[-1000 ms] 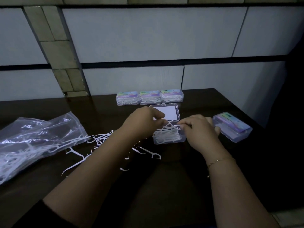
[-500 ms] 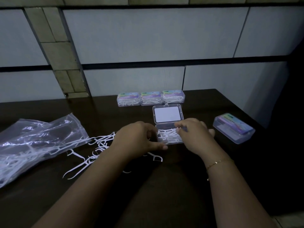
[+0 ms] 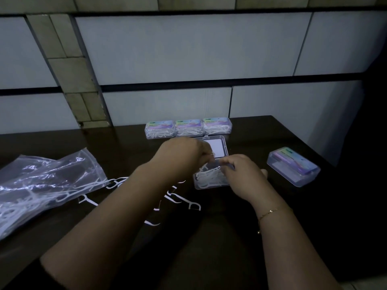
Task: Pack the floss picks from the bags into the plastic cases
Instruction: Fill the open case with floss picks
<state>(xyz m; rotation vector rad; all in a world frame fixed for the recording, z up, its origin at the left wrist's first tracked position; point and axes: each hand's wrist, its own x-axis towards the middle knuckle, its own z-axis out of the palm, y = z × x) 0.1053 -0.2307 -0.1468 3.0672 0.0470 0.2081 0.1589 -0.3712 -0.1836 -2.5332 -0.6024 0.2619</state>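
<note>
Both hands work over the open case [image 3: 210, 180]: the left hand [image 3: 180, 155] pinches floss picks [image 3: 207, 164] above it, the right hand [image 3: 240, 174] curls on picks inside. Overfilled, picks could snag, spill beside the case, or block its lid [image 3: 215, 146]. The bag [image 3: 48, 185] lies left.

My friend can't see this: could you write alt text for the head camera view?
Two hands, left hand and right hand, tuck white floss picks into an open clear case on a dark table. Three filled cases line the wall; a plastic bag lies left.
</note>
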